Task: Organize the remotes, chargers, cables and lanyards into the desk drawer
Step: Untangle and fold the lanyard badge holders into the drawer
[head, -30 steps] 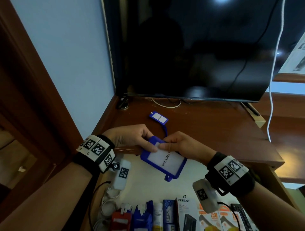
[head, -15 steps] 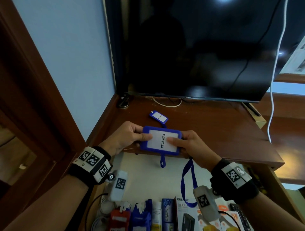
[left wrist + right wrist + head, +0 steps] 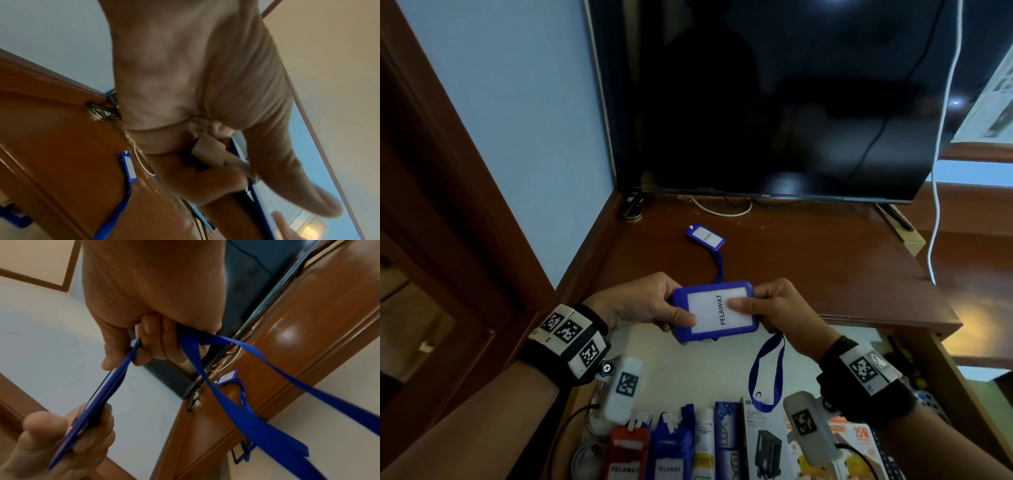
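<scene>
Left hand (image 3: 643,305) fingers sit behind the blue badge holder (image 3: 714,311), hidden in head view; same for right hand (image 3: 777,308). The holder's strap (image 3: 770,373) top end disappears under the right palm. Drawer (image 3: 688,370) front row of boxes is cut off by the bottom edge. Small tag (image 3: 705,236) print is too small to read. Left wrist view is blurred.

Dim warm room, wide-angle edge distortion, blurry wrist views

Glossy brown wooden desk top (image 3: 808,260); matt blue plastic badge holder (image 3: 714,311) with white paper insert; smooth blue woven-cloth lanyard strap (image 3: 257,423); glossy black television screen (image 3: 774,102).
</scene>
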